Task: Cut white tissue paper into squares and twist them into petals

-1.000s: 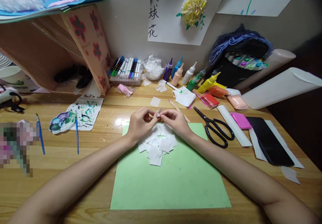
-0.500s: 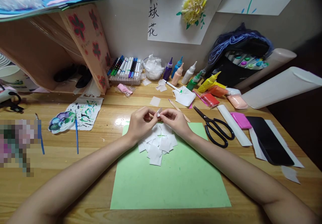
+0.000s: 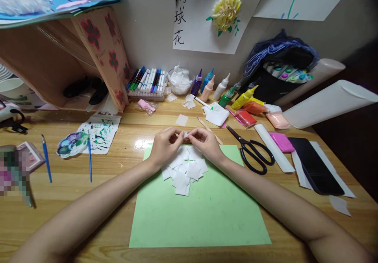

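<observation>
Between my two hands is a small piece of white paper [image 3: 186,134], pinched at both sides. My left hand [image 3: 165,145] has its thumb and forefinger closed on the paper's left side. The fingertips of my right hand [image 3: 205,141] are closed on the right side. Just below them, several overlapping white paper squares [image 3: 182,179] form a cluster on a sheet of green paper [image 3: 201,219]. A short green mark shows at the middle of the cluster. My hands hide the upper part of that cluster.
Black-handled scissors [image 3: 255,155], a wooden stick [image 3: 210,130] and a phone [image 3: 319,166] lie to the right. Behind stand paint bottles [image 3: 222,86], a bowl of paper pieces [image 3: 180,81] and a marker box [image 3: 147,93]. Paintbrushes [image 3: 90,158] and a paint-stained palette [image 3: 71,143] lie left.
The pinched paper piece stood up above my fingertips before; now it sits lower and flatter between them. Both hands stay in nearly the same place.
</observation>
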A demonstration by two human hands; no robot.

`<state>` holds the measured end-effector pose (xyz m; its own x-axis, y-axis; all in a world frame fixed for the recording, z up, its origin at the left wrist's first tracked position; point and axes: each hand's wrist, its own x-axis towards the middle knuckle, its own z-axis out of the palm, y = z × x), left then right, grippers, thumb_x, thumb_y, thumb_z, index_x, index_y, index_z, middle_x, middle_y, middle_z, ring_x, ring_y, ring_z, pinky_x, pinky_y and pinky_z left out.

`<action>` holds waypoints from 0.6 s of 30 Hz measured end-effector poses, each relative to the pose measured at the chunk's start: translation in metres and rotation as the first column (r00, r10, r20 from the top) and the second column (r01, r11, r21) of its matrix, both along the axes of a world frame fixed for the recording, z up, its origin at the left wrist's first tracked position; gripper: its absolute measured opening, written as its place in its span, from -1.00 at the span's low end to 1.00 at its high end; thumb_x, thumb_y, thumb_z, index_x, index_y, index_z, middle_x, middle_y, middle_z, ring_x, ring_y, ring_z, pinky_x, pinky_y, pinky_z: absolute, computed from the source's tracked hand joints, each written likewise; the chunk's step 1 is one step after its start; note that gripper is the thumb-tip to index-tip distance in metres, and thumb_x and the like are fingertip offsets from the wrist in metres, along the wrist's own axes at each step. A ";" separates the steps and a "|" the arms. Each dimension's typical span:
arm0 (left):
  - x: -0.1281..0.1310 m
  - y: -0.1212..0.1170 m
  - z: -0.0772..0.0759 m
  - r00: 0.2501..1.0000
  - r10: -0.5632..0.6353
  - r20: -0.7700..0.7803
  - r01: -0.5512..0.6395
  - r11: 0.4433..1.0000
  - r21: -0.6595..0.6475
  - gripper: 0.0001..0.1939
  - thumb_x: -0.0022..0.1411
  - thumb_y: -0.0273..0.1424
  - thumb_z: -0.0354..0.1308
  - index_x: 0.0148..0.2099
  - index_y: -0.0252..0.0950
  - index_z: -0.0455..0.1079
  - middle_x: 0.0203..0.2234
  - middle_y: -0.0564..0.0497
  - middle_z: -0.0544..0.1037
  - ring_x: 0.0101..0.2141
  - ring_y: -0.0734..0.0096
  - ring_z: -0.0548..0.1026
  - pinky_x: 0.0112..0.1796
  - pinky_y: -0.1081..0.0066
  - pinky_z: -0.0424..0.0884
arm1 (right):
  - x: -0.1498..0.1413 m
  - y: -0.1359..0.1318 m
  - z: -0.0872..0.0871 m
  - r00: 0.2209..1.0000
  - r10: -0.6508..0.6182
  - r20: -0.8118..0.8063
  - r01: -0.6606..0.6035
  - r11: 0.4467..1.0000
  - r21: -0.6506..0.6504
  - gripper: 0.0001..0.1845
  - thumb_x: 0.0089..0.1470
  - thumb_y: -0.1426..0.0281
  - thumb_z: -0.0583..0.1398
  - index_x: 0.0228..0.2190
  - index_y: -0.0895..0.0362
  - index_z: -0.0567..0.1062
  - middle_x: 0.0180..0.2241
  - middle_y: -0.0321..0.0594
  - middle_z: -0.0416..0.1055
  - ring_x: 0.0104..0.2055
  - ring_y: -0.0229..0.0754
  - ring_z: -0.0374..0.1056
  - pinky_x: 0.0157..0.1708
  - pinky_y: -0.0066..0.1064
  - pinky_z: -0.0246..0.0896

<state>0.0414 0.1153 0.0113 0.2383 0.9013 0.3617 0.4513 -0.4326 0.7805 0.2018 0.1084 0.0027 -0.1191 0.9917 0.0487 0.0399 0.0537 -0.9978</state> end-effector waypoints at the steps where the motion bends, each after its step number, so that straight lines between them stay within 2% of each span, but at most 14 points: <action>1: 0.000 0.000 -0.001 1.000 0.009 0.004 -0.009 1.000 -0.010 -0.82 0.22 -0.37 0.06 -0.38 -0.30 0.42 -0.51 0.01 0.51 -0.51 0.51 0.41 -0.46 0.46 0.32 | 0.000 0.000 0.000 1.000 -0.006 0.001 0.006 1.000 -0.002 -0.78 -0.05 0.25 0.25 -0.49 0.16 0.42 -0.45 -0.22 0.44 -0.39 -0.23 0.38 -0.34 -0.36 0.31; 6: 0.000 0.000 -0.003 1.000 0.005 0.003 -0.005 1.000 0.016 -0.87 0.19 -0.39 0.10 -0.38 -0.31 0.40 -0.51 0.03 0.49 -0.53 0.54 0.37 -0.47 0.48 0.29 | -0.001 -0.002 0.001 1.000 -0.004 0.023 0.004 1.000 -0.007 -0.74 -0.04 0.20 0.24 -0.42 0.16 0.43 -0.42 -0.22 0.42 -0.38 -0.24 0.36 -0.38 -0.38 0.29; 10: 0.001 -0.002 -0.002 0.999 -0.030 -0.017 0.031 0.997 0.064 -0.90 0.18 -0.41 0.11 -0.38 -0.29 0.38 -0.50 0.04 0.48 -0.51 0.54 0.37 -0.46 0.48 0.28 | -0.002 -0.003 0.001 0.999 -0.002 0.052 0.002 1.000 0.002 -0.73 -0.05 0.20 0.26 -0.46 0.14 0.41 -0.45 -0.24 0.40 -0.38 -0.23 0.34 -0.37 -0.38 0.28; 13: 0.000 0.000 -0.002 1.000 0.025 0.000 -0.025 1.000 0.018 -0.88 0.20 -0.38 0.09 -0.38 -0.30 0.35 -0.52 0.04 0.45 -0.53 0.54 0.35 -0.48 0.49 0.27 | -0.001 -0.001 0.001 1.000 -0.026 0.009 0.026 1.000 0.014 -0.74 -0.02 0.19 0.23 -0.49 0.14 0.39 -0.47 -0.26 0.38 -0.40 -0.24 0.34 -0.37 -0.38 0.28; 18: -0.002 0.007 -0.007 0.982 0.110 0.152 -0.092 0.988 -0.126 -0.83 0.22 -0.30 0.07 -0.33 -0.30 0.32 -0.51 0.04 0.45 -0.53 0.53 0.39 -0.47 0.48 0.32 | 0.001 0.003 0.002 0.996 -0.077 0.043 0.076 0.997 0.014 -0.74 -0.01 0.20 0.22 -0.49 0.14 0.37 -0.52 -0.30 0.33 -0.47 -0.29 0.28 -0.44 -0.43 0.23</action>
<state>0.0395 0.1223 0.0047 0.0922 0.9563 0.2776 0.3548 -0.2921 0.8882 0.2024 0.1116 0.0047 -0.0454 0.9973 0.0577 0.0874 0.0615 -0.9943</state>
